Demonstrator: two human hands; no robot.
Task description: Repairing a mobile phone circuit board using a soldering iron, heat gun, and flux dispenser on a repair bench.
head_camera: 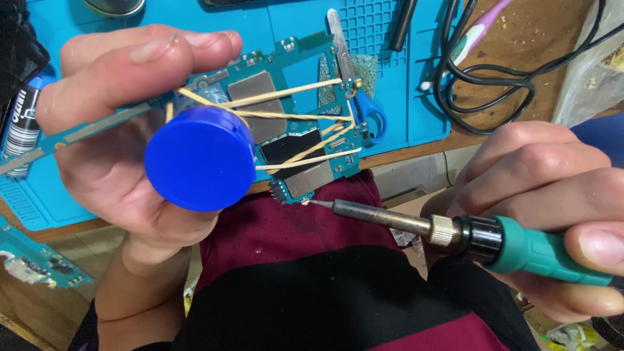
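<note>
My left hand (114,140) holds up a teal circuit board (302,140) with silver shield plates. A round blue cap (200,158) is strapped against the board by yellow rubber bands (292,117). My right hand (546,201) grips a soldering iron (494,244) with a green handle and black collar. Its thin tip (318,204) touches the lower corner of the board, beside a small connector.
A blue silicone work mat (390,58) covers the wooden bench. On it lie metal tweezers (341,39) and a dark tube (23,123) at the left. Black cables (494,71) coil at the right. Another teal board (36,263) sits at lower left. My dark red and black clothing (325,286) fills the bottom.
</note>
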